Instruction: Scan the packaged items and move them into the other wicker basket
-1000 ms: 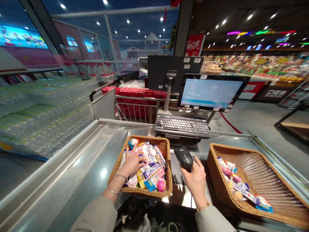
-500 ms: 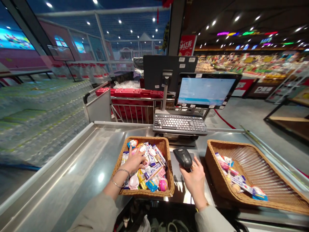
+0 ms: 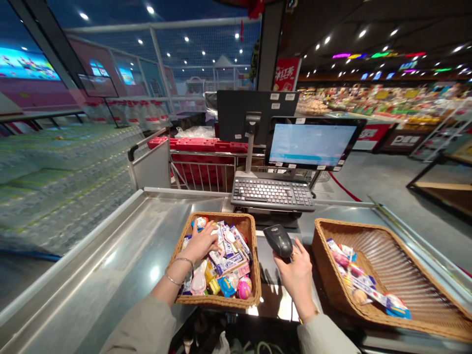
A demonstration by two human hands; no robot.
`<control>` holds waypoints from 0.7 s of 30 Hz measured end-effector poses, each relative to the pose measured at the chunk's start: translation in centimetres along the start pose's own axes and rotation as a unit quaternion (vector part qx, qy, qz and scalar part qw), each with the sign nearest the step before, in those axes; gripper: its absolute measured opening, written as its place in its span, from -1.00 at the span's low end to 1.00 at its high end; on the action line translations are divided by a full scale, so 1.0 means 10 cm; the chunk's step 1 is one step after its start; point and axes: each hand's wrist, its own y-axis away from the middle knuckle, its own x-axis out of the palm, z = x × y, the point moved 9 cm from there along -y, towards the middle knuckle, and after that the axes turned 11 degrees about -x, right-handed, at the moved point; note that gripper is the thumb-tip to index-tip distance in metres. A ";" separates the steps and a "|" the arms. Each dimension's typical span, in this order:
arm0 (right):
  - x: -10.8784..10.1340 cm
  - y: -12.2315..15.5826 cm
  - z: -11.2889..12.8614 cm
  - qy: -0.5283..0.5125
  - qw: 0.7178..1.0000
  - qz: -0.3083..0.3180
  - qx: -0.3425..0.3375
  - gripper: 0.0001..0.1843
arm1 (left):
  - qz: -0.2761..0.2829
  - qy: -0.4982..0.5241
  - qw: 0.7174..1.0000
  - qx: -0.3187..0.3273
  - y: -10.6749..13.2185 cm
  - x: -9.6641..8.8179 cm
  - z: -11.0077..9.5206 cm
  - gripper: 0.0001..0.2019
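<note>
My left hand (image 3: 201, 245) is over the left wicker basket (image 3: 258, 260), fingers spread among the packaged sweets (image 3: 229, 260). Its index fingertip reaches a blue, white and red sweet pack (image 3: 200, 223) in the far left corner; whether it presses on it I cannot tell. Under and around the palm lie white-and-blue wrappers, a pink heart-shaped pack (image 3: 198, 283) and a pink ball-shaped pack (image 3: 244, 287). In my right hand (image 3: 297, 275) is a black barcode scanner (image 3: 278, 240), gripped from behind, its head tilted up and left between the two baskets.
A larger wicker basket (image 3: 438, 295) on the right holds several sweets (image 3: 354, 282) along its left side. Behind the scanner stand a keyboard (image 3: 273, 191) and a lit monitor (image 3: 313, 143). The metal counter (image 3: 121, 265) extends left. A cart (image 3: 202, 169) stands beyond it.
The view has tipped up slightly, so the baskets sit a little lower. My left hand has drawn its fingers somewhat closer together over the sweets. My right hand still holds the scanner.
</note>
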 end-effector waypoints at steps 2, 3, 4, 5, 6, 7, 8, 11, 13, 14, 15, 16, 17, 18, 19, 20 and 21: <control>0.01 -0.04 0.00 -0.003 1.000 0.008 0.001 -0.73 | -0.007 -0.019 1.000 0.012 -0.07 -0.05 -0.06 -0.87; 0.01 -0.05 -0.01 -0.005 1.000 0.011 0.001 -0.74 | -0.011 -0.029 0.999 0.019 -0.11 -0.08 -0.10 -0.88; 0.01 -0.06 -0.02 -0.005 1.000 0.014 0.001 -0.75 | -0.014 -0.039 0.999 0.023 -0.15 -0.10 -0.12 -0.90; 0.01 -0.07 -0.03 -0.005 1.000 0.016 0.001 -0.75 | -0.018 -0.049 0.998 0.026 -0.20 -0.13 -0.14 -0.91; 0.00 -0.09 -0.04 -0.005 1.000 0.018 0.002 -0.76 | -0.022 -0.058 0.998 0.026 -0.25 -0.16 -0.16 -0.93; 0.00 -0.09 -0.05 -0.005 1.000 0.019 0.003 -0.76 | -0.027 -0.068 0.997 0.027 -0.31 -0.19 -0.17 -0.94; 0.00 -0.10 -0.06 -0.005 1.000 0.020 0.004 -0.76 | -0.033 -0.078 0.996 0.030 -0.36 -0.23 -0.18 -0.94; 0.00 -0.13 -0.10 -0.006 1.000 0.023 0.002 -0.75 | -0.060 -0.104 0.991 0.054 -0.48 -0.34 -0.28 -0.89; 0.00 -0.14 -0.11 -0.007 1.000 0.024 -0.001 -0.75 | -0.086 -0.101 0.990 0.052 -0.52 -0.42 -0.35 -0.86; 0.00 -0.15 -0.12 -0.009 1.000 0.024 -0.003 -0.75 | -0.104 -0.097 0.989 0.031 -0.52 -0.45 -0.37 -0.85; 0.00 -0.15 -0.12 -0.010 1.000 0.023 -0.005 -0.74 | -0.123 -0.092 0.988 -0.006 -0.51 -0.48 -0.36 -0.84; 0.00 -0.16 -0.13 -0.011 1.000 0.022 -0.006 -0.74 | -0.142 -0.089 0.984 -0.057 -0.48 -0.49 -0.33 -0.81; 0.00 -0.17 -0.13 -0.013 1.000 0.020 -0.008 -0.74 | -0.155 -0.090 0.978 -0.104 -0.42 -0.47 -0.31 -0.78; 0.00 -0.18 -0.13 -0.014 1.000 0.019 -0.009 -0.74 | -0.165 -0.093 0.971 -0.146 -0.35 -0.44 -0.30 -0.75; 0.01 -0.19 -0.13 -0.015 1.000 0.019 -0.011 -0.75 | -0.167 -0.095 0.963 -0.190 -0.26 -0.38 -0.29 -0.71; 0.02 -0.21 -0.13 -0.016 1.000 0.020 -0.014 -0.75 | -0.163 -0.094 0.956 -0.226 -0.17 -0.31 -0.28 -0.66; 0.03 -0.22 -0.12 -0.018 0.999 0.023 -0.017 -0.75 | -0.154 -0.092 0.951 -0.251 -0.09 -0.22 -0.28 -0.60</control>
